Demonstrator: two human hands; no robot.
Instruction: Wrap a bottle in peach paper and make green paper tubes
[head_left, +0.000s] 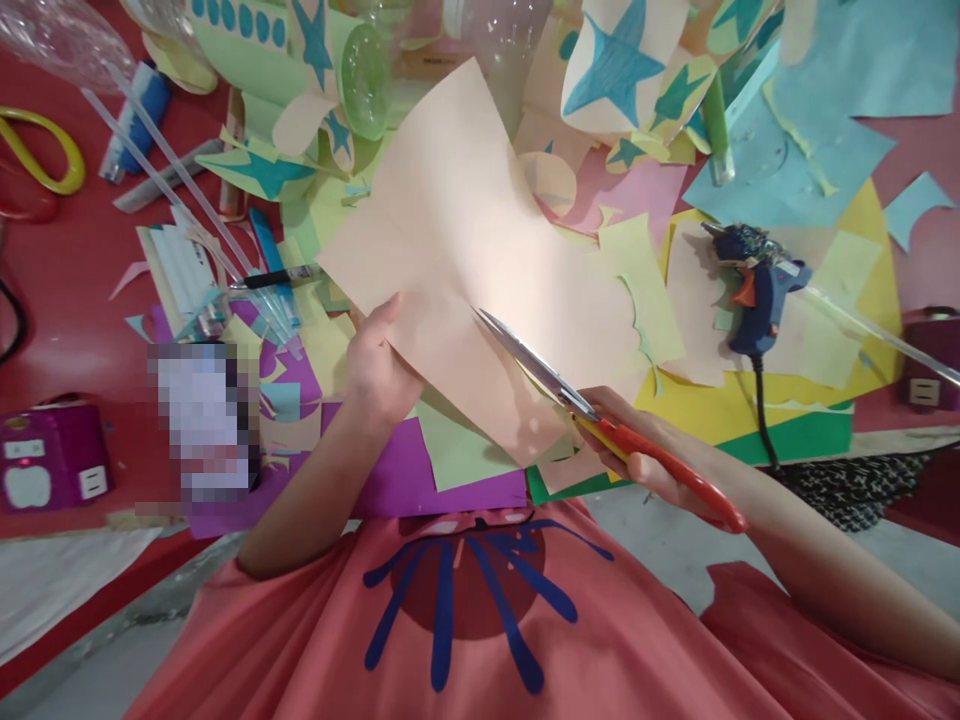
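Note:
My left hand (pixel 384 370) grips the lower left edge of a large peach sheet of paper (pixel 420 200), thumb on top and fingers underneath. The sheet is curved, with its far corner raised. In my right hand (pixel 637 440) is a pair of scissors (pixel 574 398) with red and yellow handles. Their blades look nearly closed and point up and left, the tips over the middle of the paper. Whether the blades are cutting into the sheet, I cannot tell.
A blue glue gun (pixel 765 290) lies at the right with its cord hanging down. Paper pieces with teal stars (pixel 619 70) and a green bottle (pixel 364 80) stand at the back. Left are a phone (pixel 202 420), a black pen (pixel 277 278) and yellow-handled scissors (pixel 67 150).

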